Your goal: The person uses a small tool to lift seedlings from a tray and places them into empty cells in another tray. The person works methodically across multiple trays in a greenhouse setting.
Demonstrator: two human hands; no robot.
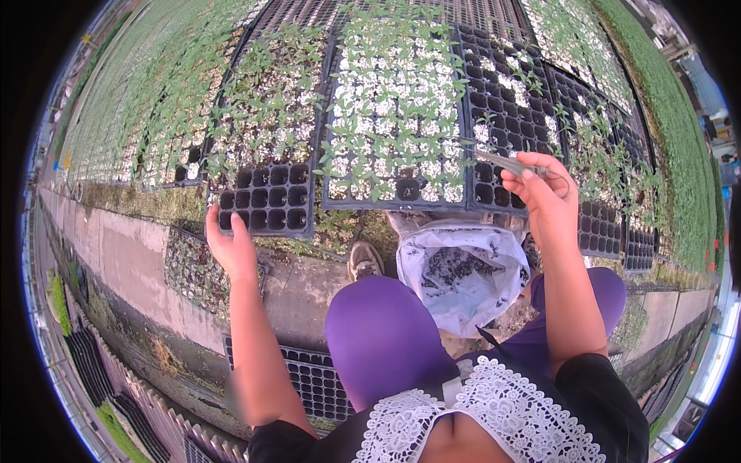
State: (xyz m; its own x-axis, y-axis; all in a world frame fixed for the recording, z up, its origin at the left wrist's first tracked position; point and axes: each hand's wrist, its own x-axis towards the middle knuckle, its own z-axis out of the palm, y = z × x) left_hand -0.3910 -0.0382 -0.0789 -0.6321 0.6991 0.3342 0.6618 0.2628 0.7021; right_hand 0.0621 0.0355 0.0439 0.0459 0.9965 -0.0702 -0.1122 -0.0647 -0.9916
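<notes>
My left hand (231,246) is at the near left corner of a black plastic cell tray (312,214), thumb over the front cells and fingers at its left edge. This tray holds seedlings in its far rows, and its nearest rows are bare cells. In my right hand (547,194) is a pair of metal tweezers (498,159), tips pointing left. The tips are over the border between a middle tray (399,204) full of seedlings in white-topped cells and a right-hand tray (509,124) with many bare cells. One front cell (408,189) of the middle tray looks dark and plantless.
A white bag-lined container (463,318) with dark soil bits inside stands between my legs. Another cell tray (315,382) lies on the ground behind my left arm. More seedling trays (608,150) stretch right, with dense seedlings (145,98) to the left.
</notes>
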